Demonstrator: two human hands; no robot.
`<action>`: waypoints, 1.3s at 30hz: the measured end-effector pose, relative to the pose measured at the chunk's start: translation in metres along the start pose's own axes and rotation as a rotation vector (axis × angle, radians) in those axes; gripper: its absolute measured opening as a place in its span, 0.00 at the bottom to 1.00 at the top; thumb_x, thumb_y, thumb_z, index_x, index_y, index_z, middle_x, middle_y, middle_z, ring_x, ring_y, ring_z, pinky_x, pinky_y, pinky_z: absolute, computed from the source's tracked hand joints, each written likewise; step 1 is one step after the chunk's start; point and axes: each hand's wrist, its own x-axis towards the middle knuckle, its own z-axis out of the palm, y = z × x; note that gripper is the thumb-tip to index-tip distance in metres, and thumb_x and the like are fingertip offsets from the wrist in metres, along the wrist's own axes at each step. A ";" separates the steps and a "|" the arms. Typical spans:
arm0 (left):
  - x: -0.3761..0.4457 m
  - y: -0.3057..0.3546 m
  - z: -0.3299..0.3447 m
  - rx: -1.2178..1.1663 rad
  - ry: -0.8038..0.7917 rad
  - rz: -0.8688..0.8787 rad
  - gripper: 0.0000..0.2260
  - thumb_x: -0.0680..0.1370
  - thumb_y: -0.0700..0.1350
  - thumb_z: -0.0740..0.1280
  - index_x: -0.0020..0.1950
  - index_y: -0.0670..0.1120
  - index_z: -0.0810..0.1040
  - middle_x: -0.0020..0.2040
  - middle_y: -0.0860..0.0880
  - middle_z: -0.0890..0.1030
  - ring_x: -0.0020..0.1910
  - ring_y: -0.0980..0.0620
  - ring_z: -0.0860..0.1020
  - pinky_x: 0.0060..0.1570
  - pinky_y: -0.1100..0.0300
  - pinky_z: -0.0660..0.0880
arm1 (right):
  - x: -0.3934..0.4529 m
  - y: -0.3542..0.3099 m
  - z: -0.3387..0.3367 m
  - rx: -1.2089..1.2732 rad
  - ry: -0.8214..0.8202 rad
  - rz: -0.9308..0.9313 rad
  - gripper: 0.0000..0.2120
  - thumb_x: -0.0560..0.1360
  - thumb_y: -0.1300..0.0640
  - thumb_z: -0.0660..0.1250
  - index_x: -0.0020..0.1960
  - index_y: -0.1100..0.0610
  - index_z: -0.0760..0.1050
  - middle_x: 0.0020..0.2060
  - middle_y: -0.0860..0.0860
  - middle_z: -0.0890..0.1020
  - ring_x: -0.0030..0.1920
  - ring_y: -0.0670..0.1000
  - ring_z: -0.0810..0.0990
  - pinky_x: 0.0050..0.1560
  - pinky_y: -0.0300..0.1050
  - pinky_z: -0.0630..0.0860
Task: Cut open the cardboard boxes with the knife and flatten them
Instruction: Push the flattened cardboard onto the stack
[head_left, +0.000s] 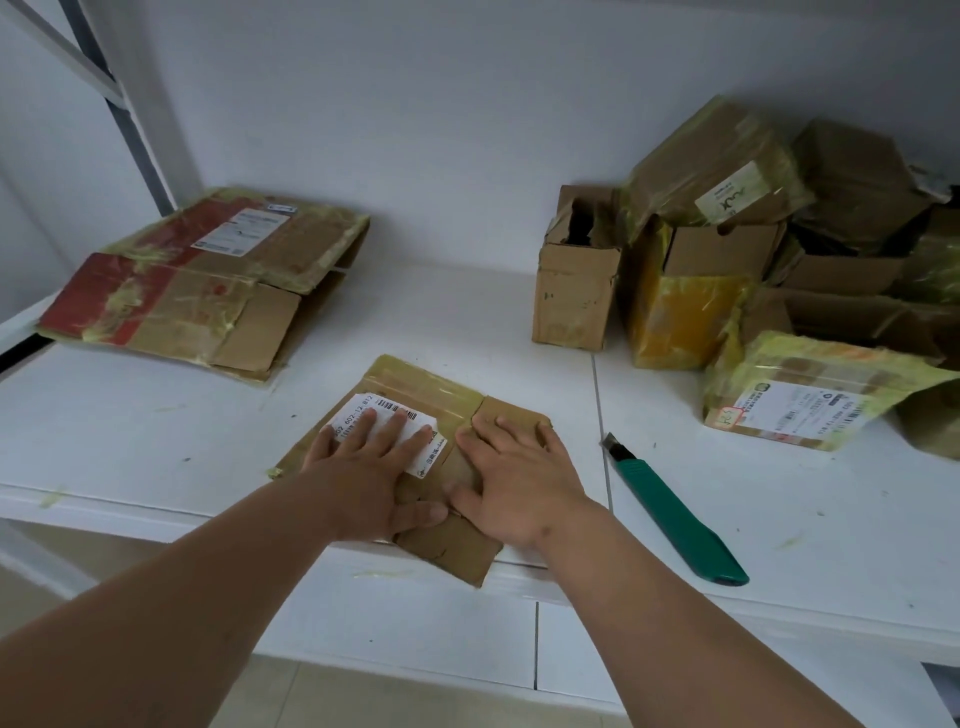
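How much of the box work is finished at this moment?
Done: one flattened box lies back left. In hand: left hand and right hand press a small box flat; the knife lies aside. Left: the pile of boxes on the right.

Both bare arms reach forward, nearly straight. The left hand (373, 467) lies palm-down with fingers spread flat; the right hand (511, 475) lies flat beside it, thumbs nearly touching.

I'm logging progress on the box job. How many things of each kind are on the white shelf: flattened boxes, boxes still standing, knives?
Flattened boxes: 2, the small flattened box under both hands and the large flattened box.
Boxes not yet flattened: about 7 in the pile; overlap hides some.
Knife: 1.
Total: about 10.
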 end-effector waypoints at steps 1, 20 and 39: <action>0.000 -0.002 -0.003 0.029 0.000 0.010 0.58 0.45 0.82 0.26 0.75 0.65 0.32 0.79 0.56 0.34 0.78 0.47 0.36 0.74 0.39 0.39 | -0.002 -0.002 -0.002 0.005 0.013 0.008 0.33 0.78 0.32 0.49 0.80 0.43 0.51 0.80 0.44 0.50 0.80 0.49 0.46 0.77 0.59 0.38; -0.017 0.022 0.012 -0.040 -0.012 -0.087 0.58 0.49 0.82 0.30 0.77 0.57 0.30 0.78 0.52 0.31 0.76 0.45 0.31 0.75 0.42 0.37 | -0.010 0.010 0.011 0.003 -0.036 0.020 0.34 0.79 0.33 0.45 0.80 0.43 0.38 0.79 0.42 0.38 0.79 0.47 0.35 0.77 0.59 0.34; -0.037 0.027 0.000 -0.339 0.134 -0.247 0.32 0.77 0.56 0.62 0.78 0.59 0.52 0.79 0.53 0.50 0.72 0.43 0.63 0.65 0.48 0.71 | -0.017 0.018 -0.023 0.624 0.103 0.419 0.26 0.73 0.50 0.70 0.67 0.52 0.66 0.61 0.55 0.71 0.61 0.59 0.73 0.55 0.47 0.73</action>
